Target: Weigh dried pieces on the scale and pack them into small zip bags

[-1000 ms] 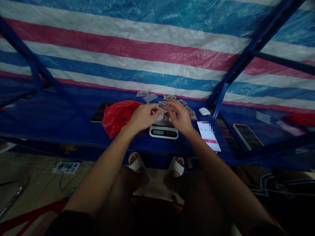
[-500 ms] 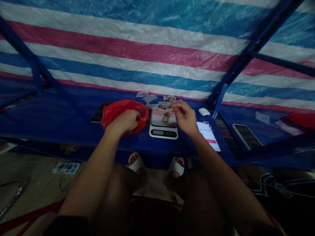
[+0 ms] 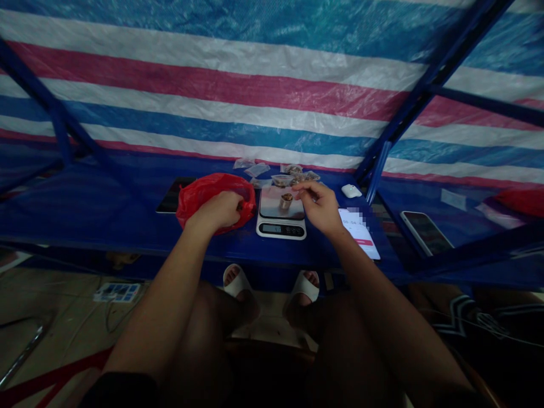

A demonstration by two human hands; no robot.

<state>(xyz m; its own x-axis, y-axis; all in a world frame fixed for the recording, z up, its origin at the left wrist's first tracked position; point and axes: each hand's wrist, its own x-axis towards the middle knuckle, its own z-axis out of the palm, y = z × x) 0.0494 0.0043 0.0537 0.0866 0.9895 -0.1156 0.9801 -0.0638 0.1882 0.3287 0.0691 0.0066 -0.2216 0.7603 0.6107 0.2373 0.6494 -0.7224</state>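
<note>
My left hand (image 3: 223, 209) reaches into a red plastic bag (image 3: 199, 192) left of the scale. Its fingers are curled closed at the bag's right side, and what they hold is hidden. A white digital scale (image 3: 262, 225) with a lit display lies before me. On its shiny plate stands a small metallic cup (image 3: 286, 203) filled with brownish bits. My right hand (image 3: 318, 205) hovers at the plate's right edge, index finger stretched toward the cup and thumb slightly apart. Nothing shows between these fingertips.
Small clear bags (image 3: 283, 180), several with brownish contents, lie behind the scale. A white earbud case (image 3: 351, 191) and a lit phone (image 3: 361, 235) are at right. Another phone (image 3: 426, 232) lies farther right. A dark tablet-like slab (image 3: 168, 198) is partly under the red bag.
My right hand has moved slightly down and left, its fingertips closer to the cup. The left hand stays in the bag, with only a slight shift.
</note>
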